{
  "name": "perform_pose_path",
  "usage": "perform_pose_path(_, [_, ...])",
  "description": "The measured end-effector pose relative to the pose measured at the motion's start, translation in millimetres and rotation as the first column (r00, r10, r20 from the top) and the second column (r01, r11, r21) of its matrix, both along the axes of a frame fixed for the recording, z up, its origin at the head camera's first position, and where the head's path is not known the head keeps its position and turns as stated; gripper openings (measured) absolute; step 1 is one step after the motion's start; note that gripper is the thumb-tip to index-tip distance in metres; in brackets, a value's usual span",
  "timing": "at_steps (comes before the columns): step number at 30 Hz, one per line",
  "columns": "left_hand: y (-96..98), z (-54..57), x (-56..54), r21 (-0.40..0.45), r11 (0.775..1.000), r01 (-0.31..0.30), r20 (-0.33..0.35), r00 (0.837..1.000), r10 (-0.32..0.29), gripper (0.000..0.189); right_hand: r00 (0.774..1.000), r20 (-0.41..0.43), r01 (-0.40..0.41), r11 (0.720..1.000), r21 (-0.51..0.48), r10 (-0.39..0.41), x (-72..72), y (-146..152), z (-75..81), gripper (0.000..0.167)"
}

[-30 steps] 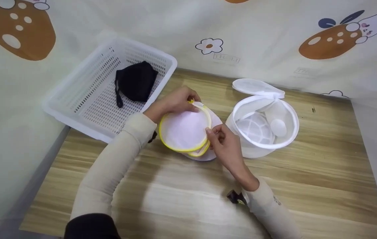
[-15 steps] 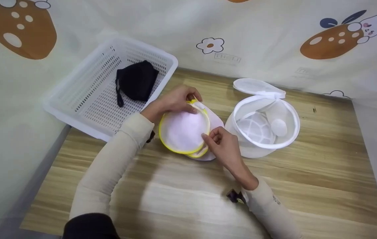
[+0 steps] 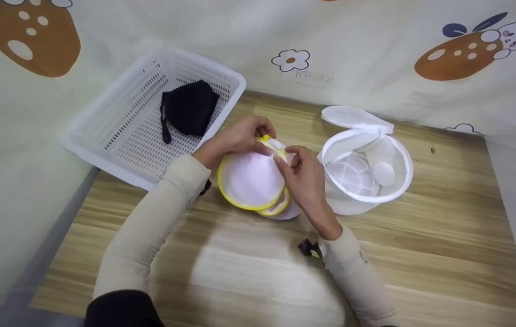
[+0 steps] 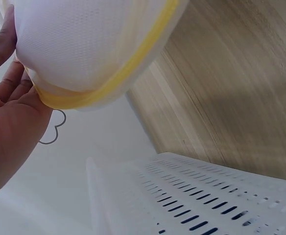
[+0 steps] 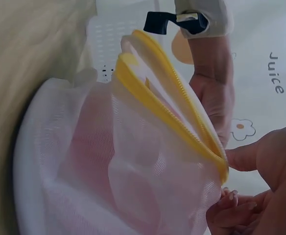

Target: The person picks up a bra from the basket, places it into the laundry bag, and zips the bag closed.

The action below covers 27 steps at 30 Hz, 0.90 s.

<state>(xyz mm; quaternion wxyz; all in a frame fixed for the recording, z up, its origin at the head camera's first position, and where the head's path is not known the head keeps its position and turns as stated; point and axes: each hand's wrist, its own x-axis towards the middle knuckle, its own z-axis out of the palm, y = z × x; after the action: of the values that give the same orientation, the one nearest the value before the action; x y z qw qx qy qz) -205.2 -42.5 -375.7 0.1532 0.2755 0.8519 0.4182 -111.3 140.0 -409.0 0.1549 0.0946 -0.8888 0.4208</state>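
A white mesh laundry bag [image 3: 252, 181] with yellow zipper trim stands mid-table, something pale pink showing through it. My left hand [image 3: 245, 135] pinches its far upper edge; in the left wrist view, the fingers of that left hand [image 4: 18, 115] lie along the yellow rim. With thumb and index finger, my right hand [image 3: 305, 179] pinches the edge close to the left fingertips. In the right wrist view, the two yellow zipper rows [image 5: 175, 115] stand apart and meet near the right thumb [image 5: 243, 157]. The zipper pull cannot be made out.
A white slotted plastic basket [image 3: 239, 86] at the left holds a black folded cloth item [image 3: 189, 109] with a strap. Close on the right stands a round white mesh bag [image 3: 410, 165], its lid [image 3: 353, 116] folded back. A printed curtain [image 3: 248, 27] hangs behind.
My right hand has moved up along the bag's right edge, from its lower right side to beside the left fingertips. The left hand keeps its grip at the top.
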Motion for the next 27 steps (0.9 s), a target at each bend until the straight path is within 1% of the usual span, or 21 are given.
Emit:
perform_pose_path(4, [2.6,2.0,-0.4,0.008,1.0,0.013,-0.012,1.0,-0.013,0.036,1.0,-0.011,0.004,0.999,0.04,-0.003,-12.7,-4.9,0.3,0.036])
perform_pose_path(9, [5.5,5.8,-1.3,-0.001,1.0,0.025,-0.002,1.0,-0.025,0.036,0.999,0.052,0.01,0.999,0.037,-0.012,-23.2,-6.2,-0.5,0.034])
perform_pose_path(14, [6.4,8.4,-1.9,-0.031,0.999,0.028,0.026,0.999,-0.027,0.037,0.997,0.076,-0.003,0.998,0.055,-0.002,-27.0,-4.5,-1.3,0.03])
perform_pose_path(17, [7.2,7.9,-2.3,-0.041,0.998,0.048,0.053,0.998,-0.045,0.036,0.998,0.065,-0.012,0.998,0.059,0.008,-27.5,-4.0,-1.9,0.027])
perform_pose_path(19, [7.7,6.7,-2.7,-0.035,0.997,0.068,0.079,0.995,-0.065,0.033,0.999,0.052,-0.016,0.998,0.057,0.013,-27.1,-4.2,-3.3,0.025])
perform_pose_path(21, [7.9,5.4,-2.5,-0.02,0.997,0.072,0.096,0.993,-0.07,0.03,0.999,0.035,-0.02,0.998,0.052,0.019,-26.2,-4.6,-5.4,0.025])
perform_pose_path(24, [9.6,5.9,-1.8,0.002,0.999,0.033,0.116,0.993,-0.033,0.028,1.0,0.022,-0.015,0.999,0.046,0.014,-24.8,-5.5,-7.6,0.025])
perform_pose_path(27, [13.5,6.0,-0.3,0.031,0.999,-0.044,0.137,0.99,0.039,0.023,0.999,0.033,-0.006,1.0,0.031,0.005,-23.3,-5.3,-8.4,0.024])
